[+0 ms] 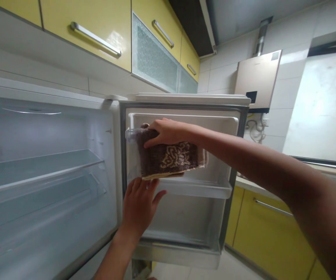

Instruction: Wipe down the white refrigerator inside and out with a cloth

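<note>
A brown towel (175, 156) with a cream pattern hangs over the upper door shelf (131, 134) of an open refrigerator. Its lower edge is pale, and the clear end of the shelf shows past its left side. From above, my right hand (164, 130) grips the towel's top edge, thumb in front and the other fingers partly hidden behind it. Just below the towel is my left hand (140, 200), thumb spread apart from the fingers. Its fingertips reach the towel's lower edge; whether they press on it or on the shelf is unclear.
The refrigerator door (185, 219) stands swung open, with a lower door shelf (197, 189) under the towel. At the left are glass shelves (42, 167) inside the refrigerator. Yellow cabinets (103, 23) hang above. A water heater (256, 81) and lower yellow cabinets (272, 229) stand right.
</note>
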`<state>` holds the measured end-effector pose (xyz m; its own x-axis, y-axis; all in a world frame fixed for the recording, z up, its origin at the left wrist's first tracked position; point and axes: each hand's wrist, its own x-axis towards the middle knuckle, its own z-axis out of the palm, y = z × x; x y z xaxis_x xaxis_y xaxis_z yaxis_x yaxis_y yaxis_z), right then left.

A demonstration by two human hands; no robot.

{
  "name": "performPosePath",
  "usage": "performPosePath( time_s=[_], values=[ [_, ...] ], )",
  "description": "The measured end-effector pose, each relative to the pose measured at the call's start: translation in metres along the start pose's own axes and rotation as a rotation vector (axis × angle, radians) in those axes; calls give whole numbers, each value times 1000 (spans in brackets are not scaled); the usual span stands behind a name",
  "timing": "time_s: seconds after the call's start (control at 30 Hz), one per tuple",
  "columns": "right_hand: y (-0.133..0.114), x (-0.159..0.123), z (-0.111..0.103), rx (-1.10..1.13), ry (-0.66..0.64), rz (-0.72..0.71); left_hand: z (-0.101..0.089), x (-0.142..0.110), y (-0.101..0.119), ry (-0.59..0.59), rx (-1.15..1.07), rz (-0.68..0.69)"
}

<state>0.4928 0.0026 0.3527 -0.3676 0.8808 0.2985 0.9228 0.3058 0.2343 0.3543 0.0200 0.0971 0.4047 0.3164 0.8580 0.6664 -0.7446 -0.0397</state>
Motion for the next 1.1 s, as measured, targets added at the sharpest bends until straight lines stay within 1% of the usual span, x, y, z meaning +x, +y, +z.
performPosePath(
  time_s=[0.1, 0.2, 0.27, 0.3, 0.33, 0.4, 0.47, 0.53, 0.63, 0.7, 0.73, 0.8, 0.9, 1.0, 1.1],
  values=[
    [33, -53, -13, 59, -66, 81, 0, 3, 0, -62, 26, -19],
    [64, -103, -24, 78, -128, 252, 0, 6, 2, -90, 28, -24],
    [77, -122, -29, 49, -149, 342, 1, 7, 4, -89, 22, -23],
    [80, -125, -30, 24, -161, 358, 1, 7, 5, -85, 21, -26],
    [79, -124, -30, -9, -170, 353, 2, 6, 6, -79, 19, -31],
    [70, -109, -29, -83, -174, 297, 4, 4, 8, -61, 17, -42],
    [51, -79, -24, -153, -148, 213, 6, 2, 9, -34, 18, -48],
    [26, -42, -14, -199, -84, 126, 7, 0, 9, -7, 23, -37],
    [-11, 10, 4, -179, 3, 24, 4, -1, 6, 4, 43, -7],
    [-28, 32, 13, -132, 65, -10, 1, -2, 3, -7, 59, 8],
    [-33, 36, 16, -115, 90, -19, 0, -2, 2, -11, 61, 15],
    [-34, 33, 18, -111, 116, -16, -2, -2, -2, -9, 51, 34],
    [-19, 4, 12, -132, 80, 44, 0, -2, -7, 19, 40, 64],
    [12, -41, 1, -162, 29, 179, 4, -1, -8, 21, 76, 63],
    [51, -90, -10, -197, -45, 361, 5, 2, -5, -18, 90, 53]
  ],
)
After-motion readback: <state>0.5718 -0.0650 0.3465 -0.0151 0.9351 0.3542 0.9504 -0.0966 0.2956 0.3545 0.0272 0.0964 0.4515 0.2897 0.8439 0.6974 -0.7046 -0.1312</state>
